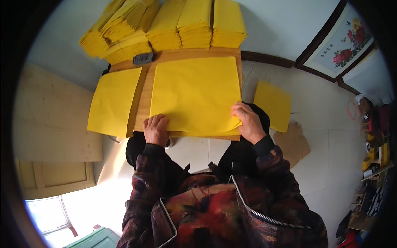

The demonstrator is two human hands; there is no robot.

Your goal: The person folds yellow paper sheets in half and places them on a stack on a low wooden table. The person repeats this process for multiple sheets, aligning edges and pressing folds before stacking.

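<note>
A large sheet of yellow paper (196, 93) lies across the wooden table (144, 93), with more yellow paper showing under its near edge. My left hand (156, 129) is at its near left corner, fingers curled over the edge. At the near right corner, my right hand (248, 120) grips the sheet between thumb and bent fingers, and the corner there curls up a little. To the left, a thin pile of yellow paper (115, 101) sits on the table, overhanging its side.
Several tall stacks of folded yellow paper (194, 25) line the table's far end. A dark grey block (143, 58) rests before them. Right of the table are a yellow sheet (273, 105) and brown paper (292, 144). A pale wooden cabinet (58, 115) stands left; cluttered shelves (374, 165) stand far right.
</note>
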